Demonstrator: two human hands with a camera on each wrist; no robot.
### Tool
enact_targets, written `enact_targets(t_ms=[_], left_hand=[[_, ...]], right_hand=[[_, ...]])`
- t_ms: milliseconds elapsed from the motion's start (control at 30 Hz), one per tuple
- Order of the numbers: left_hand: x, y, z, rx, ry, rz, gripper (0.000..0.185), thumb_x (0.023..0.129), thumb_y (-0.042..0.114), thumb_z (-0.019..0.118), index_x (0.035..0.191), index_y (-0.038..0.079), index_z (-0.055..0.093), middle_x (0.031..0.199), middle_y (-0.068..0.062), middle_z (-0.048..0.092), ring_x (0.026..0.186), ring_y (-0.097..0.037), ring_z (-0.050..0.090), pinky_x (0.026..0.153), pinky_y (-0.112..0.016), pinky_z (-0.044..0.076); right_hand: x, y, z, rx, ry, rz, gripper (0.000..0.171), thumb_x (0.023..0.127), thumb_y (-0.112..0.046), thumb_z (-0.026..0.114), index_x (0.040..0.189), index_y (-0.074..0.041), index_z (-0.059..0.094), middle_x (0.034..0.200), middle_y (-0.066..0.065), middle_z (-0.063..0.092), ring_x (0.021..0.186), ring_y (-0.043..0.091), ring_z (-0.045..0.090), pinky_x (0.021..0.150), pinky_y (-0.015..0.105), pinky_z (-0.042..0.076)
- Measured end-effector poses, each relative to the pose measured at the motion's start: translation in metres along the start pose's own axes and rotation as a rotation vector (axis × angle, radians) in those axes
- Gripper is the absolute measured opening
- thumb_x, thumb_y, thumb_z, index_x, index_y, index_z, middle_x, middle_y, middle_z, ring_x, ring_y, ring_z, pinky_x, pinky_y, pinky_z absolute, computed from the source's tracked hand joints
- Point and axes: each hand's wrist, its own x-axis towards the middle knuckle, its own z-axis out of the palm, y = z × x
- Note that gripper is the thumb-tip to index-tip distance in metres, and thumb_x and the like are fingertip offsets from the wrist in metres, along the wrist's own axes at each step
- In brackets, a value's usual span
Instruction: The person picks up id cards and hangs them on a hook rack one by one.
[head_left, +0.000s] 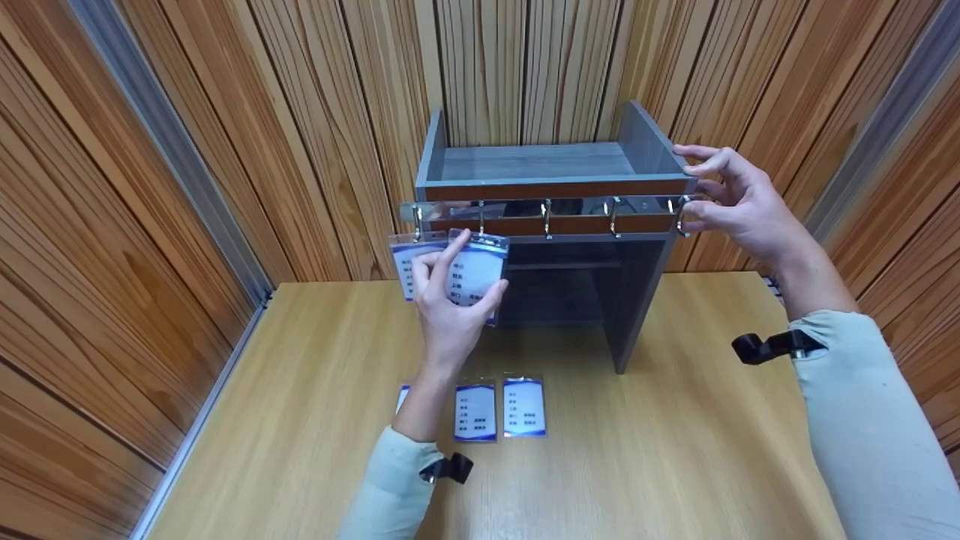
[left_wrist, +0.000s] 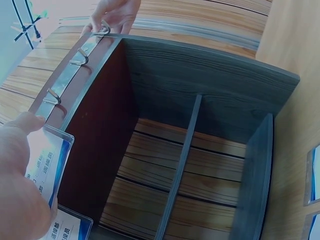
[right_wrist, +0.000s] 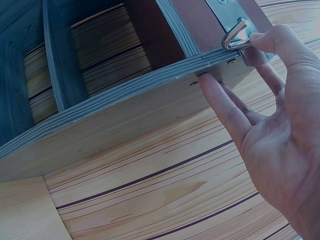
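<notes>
A grey shelf cabinet [head_left: 639, 300] stands on the wooden table, with a metal hook rail [head_left: 577, 204] across its upper front. My left hand [head_left: 469, 274] pinches a clear badge card [head_left: 480, 262] at the rail's second hook from the left. Another badge card [head_left: 405, 262] hangs from the first hook beside it. My right hand [head_left: 701, 191] grips the rail's right end. Its thumb sits by the last hook [right_wrist: 234, 37] and its fingers [right_wrist: 225, 107] lie flat on the cabinet's side panel [right_wrist: 125, 115]. In the left wrist view the held card [left_wrist: 47, 155] sits under my thumb below the rail [left_wrist: 65, 80].
Three more badge cards lie flat on the table [head_left: 675, 450] in front of the cabinet: one [head_left: 403, 396] partly hidden by my left wrist, one [head_left: 475, 411] beside it and one [head_left: 523, 406] further right. Wood-panelled walls close in behind and on both sides.
</notes>
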Motion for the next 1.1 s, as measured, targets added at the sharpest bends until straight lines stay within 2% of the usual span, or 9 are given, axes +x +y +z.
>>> enact_targets(t_ms=[267, 600, 767, 933, 1100], left_hand=[[-0.001, 0.003, 0.001, 0.017, 0.006, 0.004, 0.071, 0.086, 0.02, 0.095, 0.152, 0.014, 0.069, 0.127, -0.018, 0.051, 0.127, -0.03, 0.05, 0.104, -0.043, 0.049], [0.0, 0.006, 0.004, 0.067, -0.001, 0.002, 0.072, 0.086, 0.023, 0.096, 0.153, 0.017, 0.07, 0.125, -0.017, 0.051, 0.124, -0.028, 0.052, 0.097, -0.038, 0.053], [-0.002, 0.005, 0.005, 0.08, -0.004, -0.023, 0.073, 0.086, 0.022, 0.096, 0.154, 0.018, 0.069, 0.127, -0.017, 0.051, 0.126, -0.028, 0.052, 0.096, -0.037, 0.055], [-0.004, 0.002, 0.008, 0.088, 0.005, -0.049, 0.075, 0.085, 0.021, 0.096, 0.155, 0.018, 0.068, 0.126, -0.017, 0.051, 0.124, -0.028, 0.052, 0.097, -0.037, 0.051], [-0.005, -0.001, 0.012, 0.098, 0.015, -0.045, 0.077, 0.085, 0.02, 0.096, 0.156, 0.019, 0.066, 0.123, -0.016, 0.05, 0.119, -0.025, 0.05, 0.095, -0.037, 0.049]], right_hand=[[0.0, 0.0, -0.001, -0.003, -0.008, 0.004, 0.031, 0.108, 0.007, 0.064, 0.136, -0.004, 0.063, 0.173, -0.001, 0.048, 0.138, 0.015, 0.069, 0.087, 0.027, 0.068], [-0.002, 0.0, -0.004, -0.007, 0.003, 0.007, 0.03, 0.108, 0.005, 0.065, 0.137, -0.005, 0.064, 0.173, -0.002, 0.048, 0.139, 0.014, 0.069, 0.088, 0.027, 0.067], [-0.002, 0.0, -0.004, -0.017, 0.005, 0.022, 0.031, 0.108, 0.003, 0.066, 0.137, -0.006, 0.063, 0.174, -0.003, 0.047, 0.14, 0.013, 0.067, 0.089, 0.027, 0.067], [-0.002, 0.001, -0.002, -0.009, 0.0, 0.015, 0.029, 0.107, 0.006, 0.066, 0.134, -0.006, 0.064, 0.173, -0.003, 0.049, 0.138, 0.013, 0.069, 0.087, 0.027, 0.068], [-0.003, 0.002, -0.001, 0.005, 0.002, 0.001, 0.029, 0.107, 0.008, 0.064, 0.133, -0.005, 0.064, 0.172, -0.001, 0.05, 0.135, 0.015, 0.072, 0.086, 0.027, 0.068]])
